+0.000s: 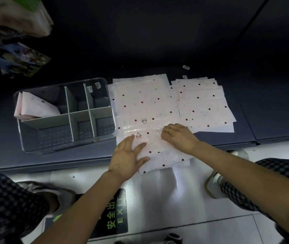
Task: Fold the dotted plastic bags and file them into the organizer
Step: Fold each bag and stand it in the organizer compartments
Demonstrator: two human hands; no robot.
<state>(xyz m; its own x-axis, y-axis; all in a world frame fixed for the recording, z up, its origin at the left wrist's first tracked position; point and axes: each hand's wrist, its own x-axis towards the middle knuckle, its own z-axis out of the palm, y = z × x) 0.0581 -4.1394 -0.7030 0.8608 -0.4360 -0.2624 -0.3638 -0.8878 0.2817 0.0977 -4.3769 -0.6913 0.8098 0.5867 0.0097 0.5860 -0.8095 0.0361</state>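
Observation:
A pile of pale pink dotted plastic bags [140, 101] lies flat on the dark shelf, with a second fanned pile [203, 103] to its right. One bag [157, 148] at the near edge is partly folded and hangs a little over the shelf edge. My left hand [127, 157] presses flat on its left part, fingers straight. My right hand [179, 136] rests on its upper right with fingers bent onto the fold. The clear organizer [66, 145] with grey dividers stands to the left; folded bags [34, 106] lean in its far left compartment.
The dark shelf [157, 41] runs deep behind the piles. Packaged goods [13, 59] hang at the upper left. Two small white tags [186, 67] lie behind the right pile. Below the shelf edge are the pale floor, an exit sign [117, 213] and my shoes.

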